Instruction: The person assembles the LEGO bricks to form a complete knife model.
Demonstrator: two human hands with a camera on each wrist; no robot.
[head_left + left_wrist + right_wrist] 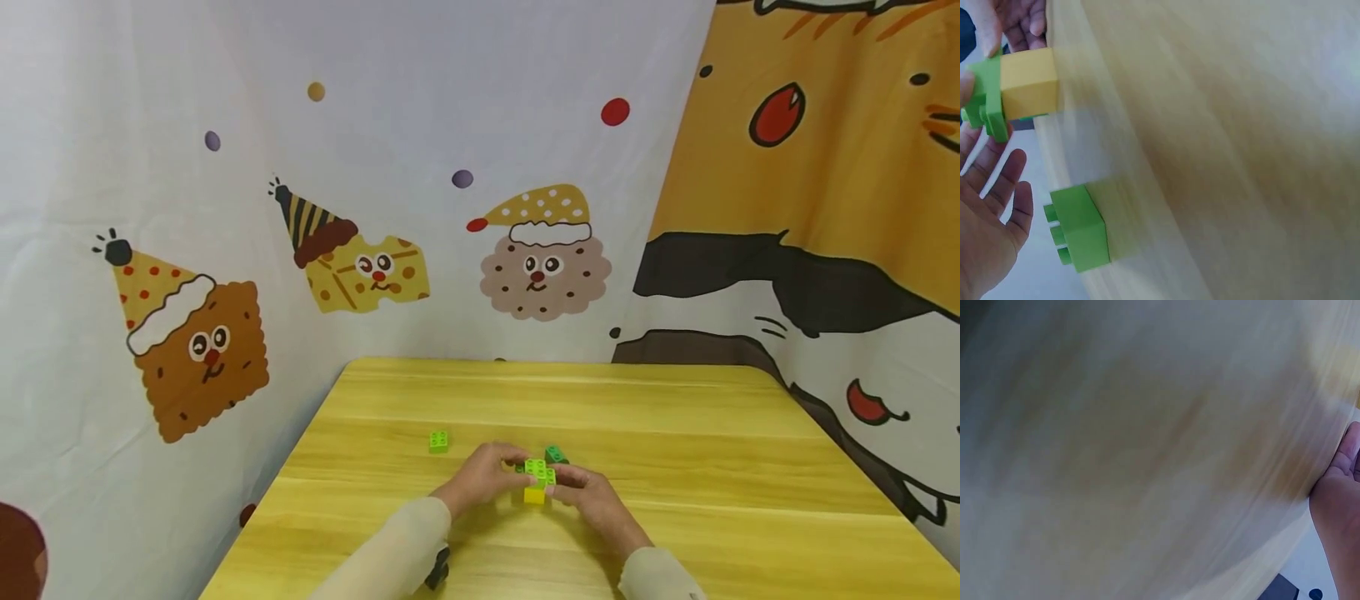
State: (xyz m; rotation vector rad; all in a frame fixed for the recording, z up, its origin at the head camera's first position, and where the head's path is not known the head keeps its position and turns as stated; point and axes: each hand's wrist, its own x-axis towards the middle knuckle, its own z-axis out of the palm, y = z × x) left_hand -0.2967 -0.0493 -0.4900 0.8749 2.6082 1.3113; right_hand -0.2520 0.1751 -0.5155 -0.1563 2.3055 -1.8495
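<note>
Between both hands stands a small stack of toy building bricks, with lime green bricks (536,469) above a yellow brick (534,496). My left hand (483,481) pinches the green part from the left, its thumb on the near side. From the right, my right hand (597,502) grips the same stack by its green part. The left wrist view shows the yellow brick (1030,84) sideways, right at the table surface, with the left fingers around the green bricks (992,94). Only the palm and wrist of the right hand (1338,494) appear in the right wrist view.
Just behind the stack lies a dark green brick (555,454), partly hidden. A loose lime green brick (438,442) sits on the wooden table (675,425), left of the hands. A printed cloth (450,108) hangs behind the table's far edge.
</note>
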